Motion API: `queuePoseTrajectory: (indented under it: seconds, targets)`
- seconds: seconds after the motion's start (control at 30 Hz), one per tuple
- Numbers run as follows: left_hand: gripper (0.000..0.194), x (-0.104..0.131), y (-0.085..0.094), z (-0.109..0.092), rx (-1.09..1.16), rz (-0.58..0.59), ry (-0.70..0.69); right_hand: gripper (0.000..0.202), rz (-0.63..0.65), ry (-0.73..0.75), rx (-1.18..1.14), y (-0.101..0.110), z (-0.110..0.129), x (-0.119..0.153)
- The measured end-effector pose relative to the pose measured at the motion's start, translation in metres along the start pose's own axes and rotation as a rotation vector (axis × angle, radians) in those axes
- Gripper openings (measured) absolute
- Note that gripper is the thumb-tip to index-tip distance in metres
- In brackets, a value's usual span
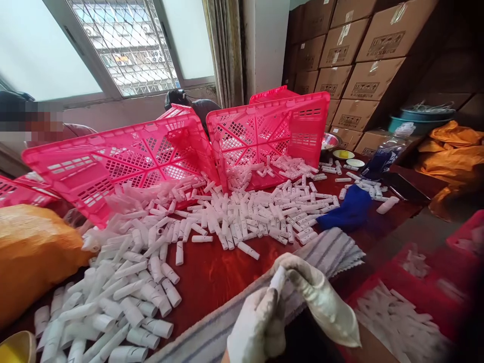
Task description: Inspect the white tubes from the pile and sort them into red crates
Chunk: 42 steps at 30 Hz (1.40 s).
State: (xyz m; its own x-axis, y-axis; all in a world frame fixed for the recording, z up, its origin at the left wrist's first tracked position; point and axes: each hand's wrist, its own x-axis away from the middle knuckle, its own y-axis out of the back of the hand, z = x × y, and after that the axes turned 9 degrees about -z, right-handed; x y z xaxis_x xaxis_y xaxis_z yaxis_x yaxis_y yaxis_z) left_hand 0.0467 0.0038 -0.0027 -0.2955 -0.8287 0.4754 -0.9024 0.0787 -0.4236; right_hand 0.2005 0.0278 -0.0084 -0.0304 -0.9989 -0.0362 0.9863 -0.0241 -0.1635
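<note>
- a dark red counter (223,269) runs across the view, with loose white tubes (242,212) heaped over its middle and left side.
- cardboard boxes (363,83) stand stacked behind it on the right.
- two large pink baskets (151,156) (264,128) lie tipped on their sides at the back of the counter, open toward the wearer, tubes spilling from their mouths.
- an orange sack (34,257) bulges at the left edge, beside the heap.
- a striped towel (223,322) lies diagonally along the near edge, under and around the hands.
- the left hand (257,322), in a whitish glove, has its grip closed around the lower part of one white tube (279,280), just above the towel.
- the right hand (321,297), gloved too, has its grip pinched at that tube's upper end.
- a crumpled blue cloth (348,207) lies beyond the towel, right of the heap.
- a clear bottle (387,151) with a dark blue label stands behind the cloth.
</note>
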Motion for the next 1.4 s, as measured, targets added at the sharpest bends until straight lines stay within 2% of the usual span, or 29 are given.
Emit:
queuePoseTrajectory:
  seconds: [0.07,0.13,0.17,0.27,0.3,0.33,0.43,0.5,0.57,0.67,0.73,0.8,0.93,1.03,1.13,1.23,1.3,1.4]
  targets:
    - [0.044,-0.002,-0.004,-0.005,-0.118,-0.093,-0.112,0.014,-0.106,-0.056,0.006,-0.002,-0.006,-0.003]
    - [0.042,-0.002,-0.003,-0.008,-0.173,-0.121,-0.145,0.018,-0.133,-0.065,0.022,-0.004,-0.006,-0.007]
    - [0.043,-0.001,-0.002,-0.009,-0.129,-0.071,-0.1,0.021,-0.126,-0.047,0.029,-0.004,-0.004,-0.009]
    - [0.046,0.002,0.001,-0.007,0.163,0.226,0.136,0.024,-0.058,0.025,0.049,-0.006,0.008,-0.01]
    - [0.045,0.003,0.0,-0.005,0.227,0.28,0.168,0.024,-0.033,0.033,0.058,-0.007,0.011,-0.009]
    - [0.044,0.004,-0.001,-0.003,0.249,0.287,0.163,0.023,-0.021,0.028,0.065,-0.008,0.013,-0.008]
    - [0.044,0.004,-0.008,0.003,0.173,0.13,0.052,0.02,-0.063,-0.022,0.066,-0.009,0.012,-0.004]
    - [0.044,0.004,-0.009,0.007,0.197,0.077,0.031,0.02,-0.089,-0.037,0.071,-0.008,0.008,-0.001]
    - [0.041,0.003,-0.006,0.009,0.303,0.161,0.071,0.021,-0.069,-0.026,0.087,-0.007,0.008,0.002]
    - [0.04,0.0,0.008,0.01,0.467,0.408,0.192,0.016,0.038,0.043,0.102,-0.007,0.019,0.002]
    - [0.04,-0.004,0.017,0.011,0.562,0.532,0.297,0.009,0.121,0.053,0.089,-0.01,0.029,0.001]
    - [0.037,-0.008,0.022,0.011,0.632,0.57,0.363,0.012,0.164,0.029,0.074,-0.015,0.036,0.0]
    - [0.037,-0.008,0.024,0.014,0.579,0.561,0.36,0.027,0.097,0.006,0.096,-0.024,0.036,-0.001]
    - [0.039,-0.001,0.024,0.016,0.481,0.521,0.282,0.031,0.056,0.01,0.112,-0.027,0.035,0.0]
    - [0.043,0.005,0.023,0.014,0.361,0.438,0.234,0.028,0.103,-0.031,0.052,-0.026,0.039,0.003]
    - [0.045,0.008,0.018,0.006,0.053,0.148,0.027,0.022,0.105,-0.067,0.018,-0.024,0.039,0.003]
    - [0.038,0.008,0.012,0.001,-0.109,-0.047,-0.138,0.019,0.066,-0.061,0.025,-0.022,0.034,0.002]
    - [0.035,0.01,0.004,-0.002,-0.249,-0.22,-0.276,0.017,0.014,-0.036,0.11,-0.02,0.027,0.0]
